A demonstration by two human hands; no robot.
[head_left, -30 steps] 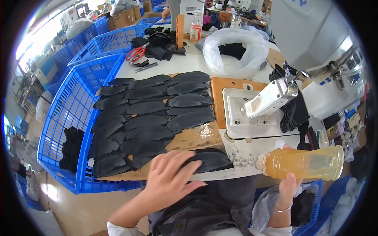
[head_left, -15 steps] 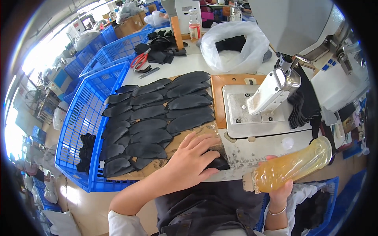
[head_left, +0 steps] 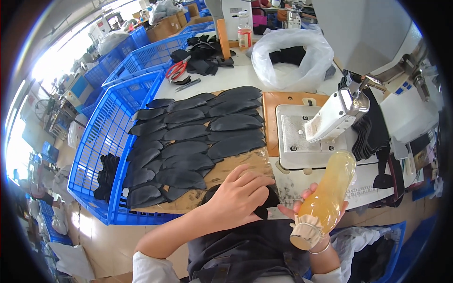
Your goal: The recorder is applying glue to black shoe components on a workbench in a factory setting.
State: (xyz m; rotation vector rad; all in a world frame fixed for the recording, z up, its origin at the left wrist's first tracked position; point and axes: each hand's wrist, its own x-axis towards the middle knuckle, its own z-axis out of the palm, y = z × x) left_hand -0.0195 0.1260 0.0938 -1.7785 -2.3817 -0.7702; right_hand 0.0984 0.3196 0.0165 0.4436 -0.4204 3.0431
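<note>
In my right hand [head_left: 309,194] is a clear bottle [head_left: 332,181] of amber-yellow liquid, perhaps glue. It slants with its pale, wrapped mouth end [head_left: 306,231] down toward me. The fingers close round it below the middle. My left hand [head_left: 243,191] is at the table's near edge, its bent fingers closed on a black shaped piece [head_left: 268,203]; part of that piece is hidden under the hand. Left of it, rows of similar overlapping black pieces [head_left: 186,151] cover a brown board [head_left: 240,162].
A sewing machine arm [head_left: 332,115] stands on a metal plate to the right. Blue crates [head_left: 96,141] line the left side. Farther back are red-handled scissors [head_left: 177,69], a white plastic bag [head_left: 292,78] with dark contents, and a small bottle [head_left: 244,35]. Black strips [head_left: 363,139] hang behind the machine.
The bottle has swung more upright, its mouth end now lower and nearer me. My left hand has drawn the black piece slightly toward me. The whole view has shifted a little.
</note>
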